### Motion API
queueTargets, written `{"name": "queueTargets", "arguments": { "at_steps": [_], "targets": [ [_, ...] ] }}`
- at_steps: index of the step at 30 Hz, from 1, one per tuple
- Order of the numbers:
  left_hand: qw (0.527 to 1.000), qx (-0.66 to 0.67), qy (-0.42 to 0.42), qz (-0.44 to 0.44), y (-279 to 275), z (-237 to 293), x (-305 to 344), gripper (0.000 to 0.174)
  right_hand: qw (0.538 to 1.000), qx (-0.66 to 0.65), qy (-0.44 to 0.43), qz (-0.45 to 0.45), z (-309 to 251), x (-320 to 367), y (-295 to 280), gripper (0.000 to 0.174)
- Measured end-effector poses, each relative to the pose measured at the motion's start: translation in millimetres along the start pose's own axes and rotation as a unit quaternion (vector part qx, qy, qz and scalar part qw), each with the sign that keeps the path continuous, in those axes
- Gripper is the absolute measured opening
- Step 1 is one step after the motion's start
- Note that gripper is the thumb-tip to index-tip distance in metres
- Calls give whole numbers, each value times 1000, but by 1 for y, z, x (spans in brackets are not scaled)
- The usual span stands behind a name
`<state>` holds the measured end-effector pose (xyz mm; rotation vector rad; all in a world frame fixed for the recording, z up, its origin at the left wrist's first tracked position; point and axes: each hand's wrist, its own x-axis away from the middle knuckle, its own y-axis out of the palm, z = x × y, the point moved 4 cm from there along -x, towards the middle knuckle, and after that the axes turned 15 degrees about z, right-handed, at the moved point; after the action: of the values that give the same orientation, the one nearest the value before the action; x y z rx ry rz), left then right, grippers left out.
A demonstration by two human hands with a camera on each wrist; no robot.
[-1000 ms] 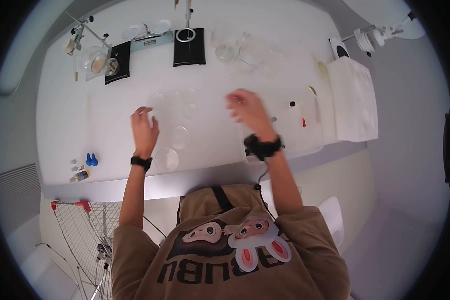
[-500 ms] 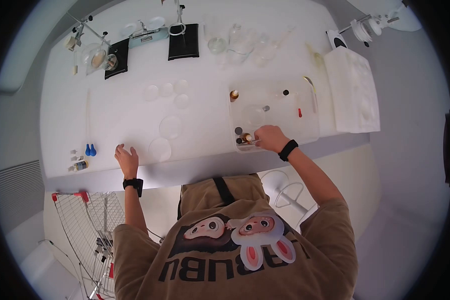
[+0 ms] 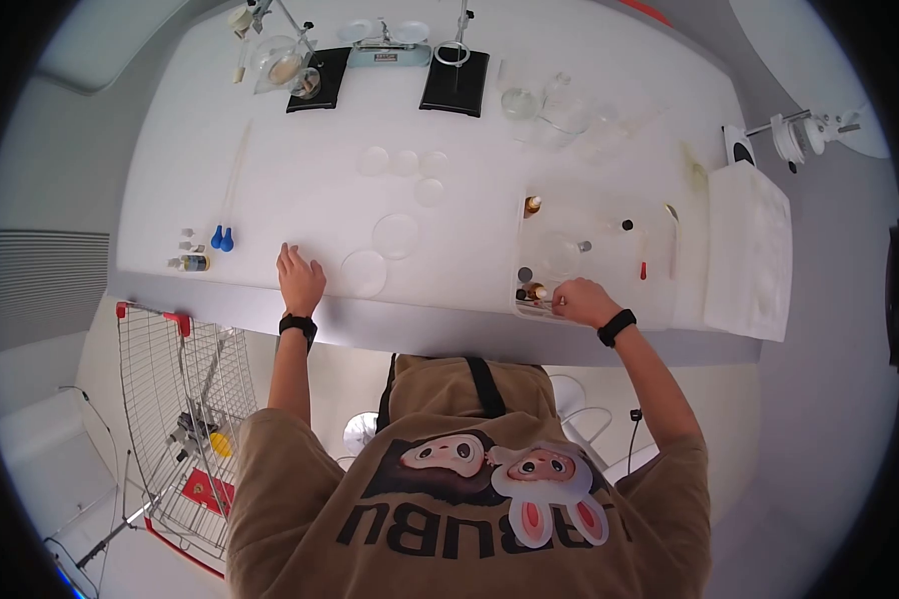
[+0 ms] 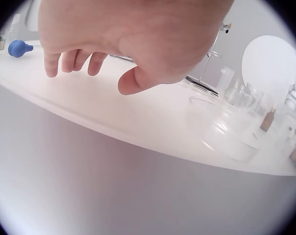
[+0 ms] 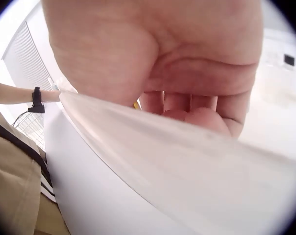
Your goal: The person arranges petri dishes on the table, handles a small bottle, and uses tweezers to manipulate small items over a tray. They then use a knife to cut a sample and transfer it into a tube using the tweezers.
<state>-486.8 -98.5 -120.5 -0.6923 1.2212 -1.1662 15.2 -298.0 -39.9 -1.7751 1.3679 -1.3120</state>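
Note:
My left hand point(image 3: 301, 284) is low over the table's front edge, holding nothing, its fingers loosely bent and spread. To its right lies a clear glass dish point(image 3: 364, 274), with another dish point(image 3: 397, 237) behind it. My right hand point(image 3: 583, 301) reaches into the near left corner of a clear plastic tray point(image 3: 669, 321). Its fingers curl in beside a brown bottle point(image 3: 535, 291), at the end of a thin silvery thing; I cannot tell whether they grip it. In the right wrist view the tray wall partly hides the curled fingers point(image 5: 177, 103).
Another brown bottle point(image 3: 531, 205), a black cap point(image 3: 627, 225) and a red-ended dropper point(image 3: 643, 270) lie in the tray. A white foam box point(image 3: 749, 250) stands to its right. Blue rubber bulbs point(image 3: 222, 239) lie at left; a balance point(image 3: 388, 55), iron stands and glassware line the back.
My right hand has come from over the middle of the table down into the tray's near left corner and stayed there. My left hand has drawn back toward the front edge. The head view has shifted.

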Motion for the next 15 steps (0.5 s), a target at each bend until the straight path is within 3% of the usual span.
{"name": "queueTargets", "arguments": {
  "at_steps": [11,15],
  "targets": [
    [994,-1,60,-86,2,-14,5,86,989,108,-87,44,-12,10,-13,13],
    [986,60,-18,-155,-22,-10,-5,99,987,99,-89,84,-39,39,-58,14]
  ]
}}
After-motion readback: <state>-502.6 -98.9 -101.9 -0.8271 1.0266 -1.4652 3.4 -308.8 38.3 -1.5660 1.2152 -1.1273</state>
